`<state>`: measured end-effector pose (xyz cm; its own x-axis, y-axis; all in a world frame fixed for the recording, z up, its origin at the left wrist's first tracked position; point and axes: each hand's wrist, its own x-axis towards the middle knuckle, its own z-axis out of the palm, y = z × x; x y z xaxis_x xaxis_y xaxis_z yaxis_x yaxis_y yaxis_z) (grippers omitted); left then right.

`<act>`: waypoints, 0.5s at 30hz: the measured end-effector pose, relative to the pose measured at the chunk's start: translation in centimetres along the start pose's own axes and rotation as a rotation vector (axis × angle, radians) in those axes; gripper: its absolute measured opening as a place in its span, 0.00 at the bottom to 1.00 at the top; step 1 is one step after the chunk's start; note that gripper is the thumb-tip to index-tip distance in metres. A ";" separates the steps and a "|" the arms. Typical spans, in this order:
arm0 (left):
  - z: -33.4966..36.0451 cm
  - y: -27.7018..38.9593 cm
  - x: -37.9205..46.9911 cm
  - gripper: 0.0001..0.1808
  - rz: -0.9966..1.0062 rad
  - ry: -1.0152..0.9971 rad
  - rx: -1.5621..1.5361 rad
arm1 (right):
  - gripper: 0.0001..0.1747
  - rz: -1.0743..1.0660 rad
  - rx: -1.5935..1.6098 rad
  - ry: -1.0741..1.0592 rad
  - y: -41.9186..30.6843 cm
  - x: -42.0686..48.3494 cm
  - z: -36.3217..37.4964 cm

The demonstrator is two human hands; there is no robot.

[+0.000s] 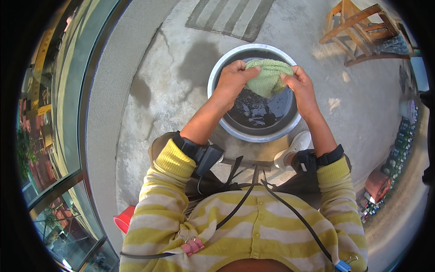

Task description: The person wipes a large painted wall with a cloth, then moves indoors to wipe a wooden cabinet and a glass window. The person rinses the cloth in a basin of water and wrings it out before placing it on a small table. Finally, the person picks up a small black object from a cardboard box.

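Note:
A damp-looking light green terry cloth [268, 76] is stretched between my two hands over a round metal basin [222, 124]. My left hand [235, 80] pinches its left end, thumb on top. Its right end is gripped between the thumb and fingers of my right hand [300, 83]. The cloth hangs in folds, its lower part sagging toward the dark water [258, 108] in the basin. Bubbles float on the water's surface. Whether the cloth's lowest edge touches the water, I cannot tell.
A striped mat [229, 17] lies beyond the basin on the concrete floor. At the upper right is a wooden chair [360, 34], apparently tipped over. Several green bottles [394, 156] line the right wall near a reddish pot [378, 187]. A red plastic container [124, 218] sits at lower left, near glass panes.

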<state>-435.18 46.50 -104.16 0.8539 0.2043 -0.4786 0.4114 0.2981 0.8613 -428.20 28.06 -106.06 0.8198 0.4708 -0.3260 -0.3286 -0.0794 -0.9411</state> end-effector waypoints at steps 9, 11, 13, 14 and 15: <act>-0.7 -0.3 0.6 0.09 -0.001 0.122 -0.195 | 0.13 0.006 -0.006 0.059 -0.6 -0.2 0.2; -0.8 -0.2 0.6 0.09 0.018 0.136 -0.220 | 0.14 0.010 -0.032 0.042 -0.6 -0.3 0.1; -0.7 -0.2 0.7 0.09 0.025 0.154 -0.252 | 0.15 -0.013 -0.040 0.029 -0.6 -0.3 0.0; -0.7 -0.1 0.7 0.09 0.025 0.165 -0.268 | 0.15 -0.003 -0.011 0.028 -0.5 -0.3 -0.1; -0.7 -0.1 0.7 0.08 0.035 0.173 -0.274 | 0.15 -0.002 0.020 0.023 -0.5 -0.2 -0.1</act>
<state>-434.86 47.30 -104.73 0.7898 0.3672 -0.4914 0.2615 0.5231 0.8112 -428.19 27.86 -105.56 0.8307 0.4507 -0.3267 -0.3363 -0.0614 -0.9397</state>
